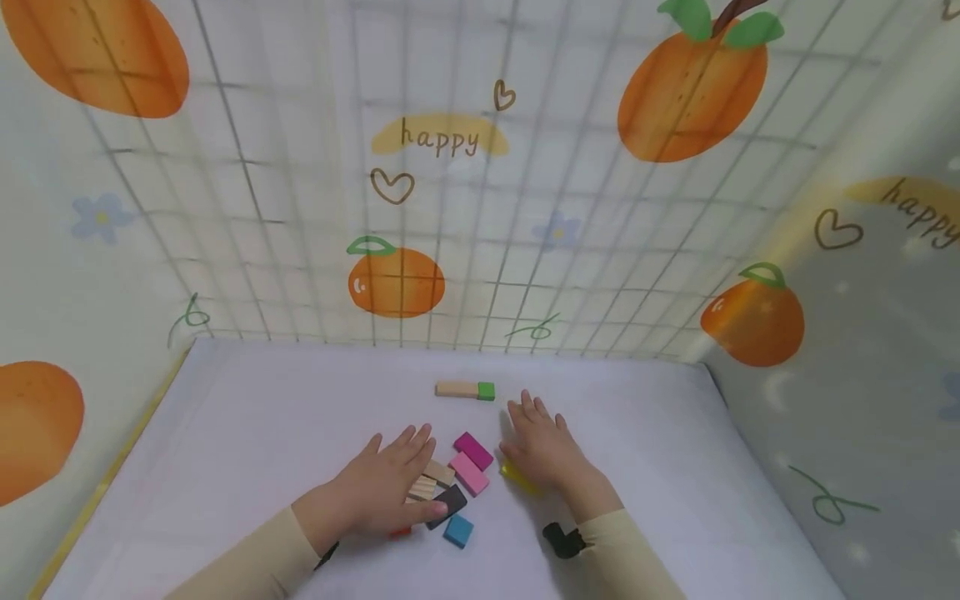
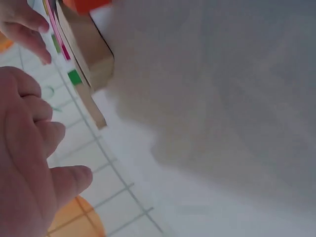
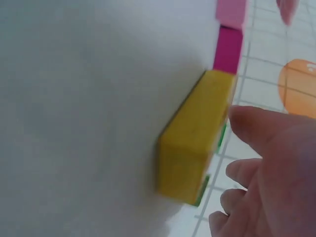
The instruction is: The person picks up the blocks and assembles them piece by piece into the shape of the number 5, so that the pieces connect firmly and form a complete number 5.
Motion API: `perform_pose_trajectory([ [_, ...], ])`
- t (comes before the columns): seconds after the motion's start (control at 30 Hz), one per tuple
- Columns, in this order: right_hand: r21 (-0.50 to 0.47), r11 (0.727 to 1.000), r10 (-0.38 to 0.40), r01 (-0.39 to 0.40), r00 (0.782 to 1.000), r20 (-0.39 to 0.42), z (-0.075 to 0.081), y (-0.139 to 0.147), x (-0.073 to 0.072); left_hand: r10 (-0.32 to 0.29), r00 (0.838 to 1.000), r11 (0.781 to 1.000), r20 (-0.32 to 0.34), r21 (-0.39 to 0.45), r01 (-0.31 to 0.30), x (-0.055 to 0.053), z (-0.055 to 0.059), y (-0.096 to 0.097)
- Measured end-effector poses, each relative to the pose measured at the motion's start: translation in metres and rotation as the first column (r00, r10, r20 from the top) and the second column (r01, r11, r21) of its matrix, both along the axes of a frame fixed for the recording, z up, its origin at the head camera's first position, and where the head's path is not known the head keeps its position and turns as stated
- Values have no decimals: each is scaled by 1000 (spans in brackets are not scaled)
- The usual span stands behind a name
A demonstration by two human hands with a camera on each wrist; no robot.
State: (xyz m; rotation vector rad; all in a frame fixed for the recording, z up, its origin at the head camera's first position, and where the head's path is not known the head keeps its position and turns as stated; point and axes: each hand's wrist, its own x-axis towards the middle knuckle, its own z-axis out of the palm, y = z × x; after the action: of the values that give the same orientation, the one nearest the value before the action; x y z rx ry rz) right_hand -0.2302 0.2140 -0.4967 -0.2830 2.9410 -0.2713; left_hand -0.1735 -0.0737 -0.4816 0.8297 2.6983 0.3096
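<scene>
The left hand (image 1: 386,487), fingers outstretched, is placed over a red block (image 1: 401,532), plain wooden blocks (image 1: 440,473) and a black block (image 1: 452,502); whether these are touched cannot be told. Farther back, a pale block (image 1: 456,389) is met at its right end by a green block (image 1: 487,391). A blue block (image 1: 458,532), a pink block (image 1: 469,474) and a magenta block (image 1: 473,451) are seen between the hands. A yellow block (image 1: 516,477) is partly covered by the right hand (image 1: 547,450), its fingers spread, nothing gripped.
</scene>
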Motion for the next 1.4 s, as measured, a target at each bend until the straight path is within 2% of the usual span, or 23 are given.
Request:
perform_pose_trajectory([
  [0.13,-2,1000,-26,26,1000,6,0,8,-1,-4,1000,1000,-2,-22,4,7,3,-3],
  [0.3,-24,999,-29,29,1000,9,2,7,4,70,998,995,6,-69,-70,11,2,-9],
  [0.47,-31,999,10,-10,1000,-7,7,-3,10,122,992,984,-42,-125,-126,10,-2,-12],
  [0.53,-24,998,55,-55,998,-12,8,-7,13,132,989,981,-63,-135,-139,8,-2,-12],
  [0.63,-11,990,144,-144,990,4,10,-14,18,121,991,985,-64,-114,-128,9,-1,-9],
  [0.73,-28,977,215,-214,976,40,13,-20,24,91,996,994,-19,-65,-92,14,3,-6],
  [0.87,-53,971,236,-233,969,66,13,-30,30,73,997,996,17,-60,-72,22,10,-3],
  [0.97,-48,974,226,-223,972,64,11,-38,33,51,999,996,-9,-70,-52,23,14,-1],
  [1.17,-129,974,198,-185,976,94,9,-64,38,-17,995,999,-95,-40,13,12,10,12],
  [1.3,-218,950,258,-223,955,148,9,-80,41,-23,996,997,-91,-76,16,1,2,20],
  [1.4,-290,931,289,-222,933,214,12,-84,43,-14,998,994,-66,-106,7,-10,-3,19],
])
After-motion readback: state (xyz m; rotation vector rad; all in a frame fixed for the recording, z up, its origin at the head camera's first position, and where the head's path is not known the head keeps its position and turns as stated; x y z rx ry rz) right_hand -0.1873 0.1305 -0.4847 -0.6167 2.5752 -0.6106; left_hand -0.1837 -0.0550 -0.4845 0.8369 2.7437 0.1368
